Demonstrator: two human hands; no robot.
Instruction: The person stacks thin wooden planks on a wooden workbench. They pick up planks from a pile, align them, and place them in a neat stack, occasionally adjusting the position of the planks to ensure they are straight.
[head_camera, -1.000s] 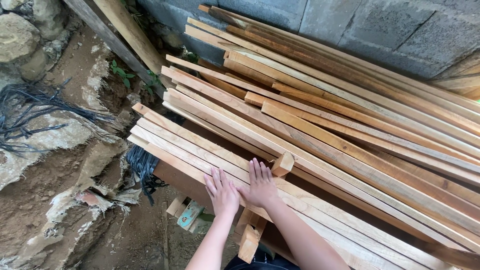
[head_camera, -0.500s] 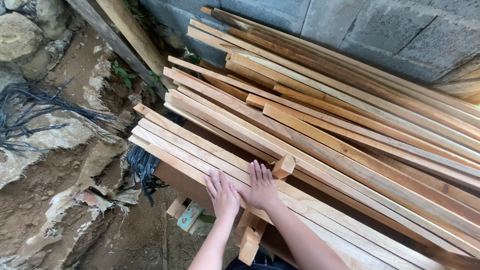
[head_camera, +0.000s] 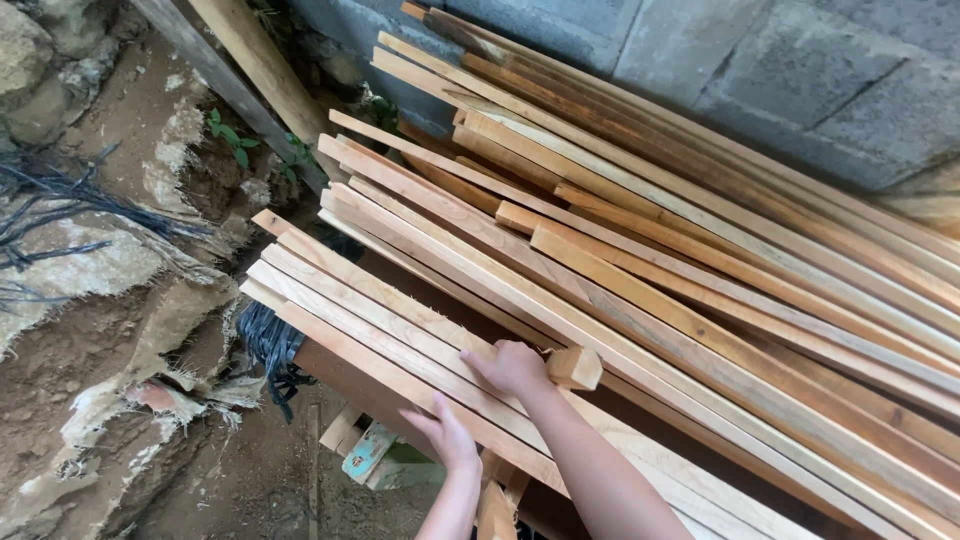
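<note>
A stack of long pale wooden slats (head_camera: 400, 300) lies slanted on a larger pile of reddish planks (head_camera: 700, 260). My right hand (head_camera: 515, 368) rests on top of the near slats with its fingers curled over one of them, touching a short wooden block (head_camera: 576, 366). My left hand (head_camera: 447, 436) lies lower, flat against the front edge of the nearest slat, thumb out to the left and nothing in its grasp. Both forearms come in from the bottom of the view.
A grey block wall (head_camera: 780, 70) stands behind the pile. Bare earth and rock (head_camera: 110, 330) with black cables (head_camera: 60, 215) lie on the left. Black strapping (head_camera: 268, 345) and wood offcuts (head_camera: 365, 450) sit under the slat ends. Two planks (head_camera: 260, 70) lean at the top left.
The view has moved closer to the pile. My right hand went from lying flat with spread fingers to curling over a slat by the block; my left hand slid down to the front edge.
</note>
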